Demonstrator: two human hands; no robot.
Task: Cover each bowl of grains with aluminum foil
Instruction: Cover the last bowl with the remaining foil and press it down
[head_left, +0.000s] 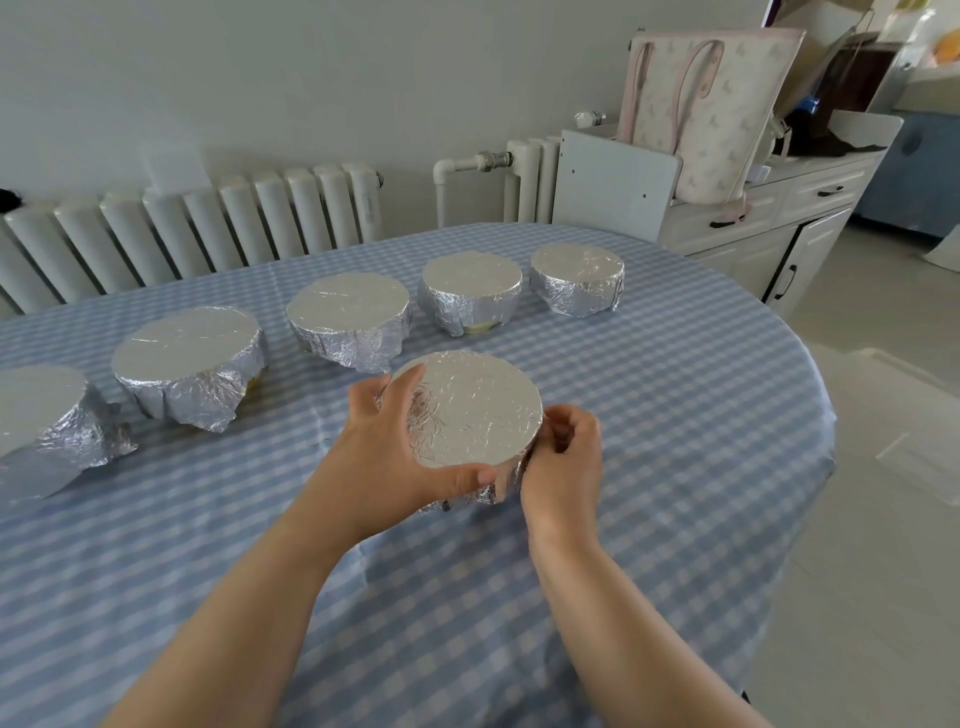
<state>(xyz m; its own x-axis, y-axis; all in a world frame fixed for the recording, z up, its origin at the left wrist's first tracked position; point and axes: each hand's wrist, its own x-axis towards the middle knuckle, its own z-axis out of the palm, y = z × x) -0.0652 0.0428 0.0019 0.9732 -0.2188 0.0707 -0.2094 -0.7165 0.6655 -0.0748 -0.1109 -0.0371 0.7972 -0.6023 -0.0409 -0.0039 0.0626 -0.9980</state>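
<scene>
Both hands are on the foil-wrapped bowl (470, 410) near the middle of the tabletop (675, 415). The left hand (384, 457) cups its near-left side, thumb curled over the rim; the right hand (563, 457) pinches the foil skirt on its right. Five more foil-covered bowls (348, 317) line up toward the far edge.

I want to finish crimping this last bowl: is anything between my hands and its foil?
Nothing visible. The left hand already grips the near bowl around its left rim, thumb on the front edge, and the right hand pinches the foil at its right side. The other five covered bowls sit apart, farther back.
</scene>
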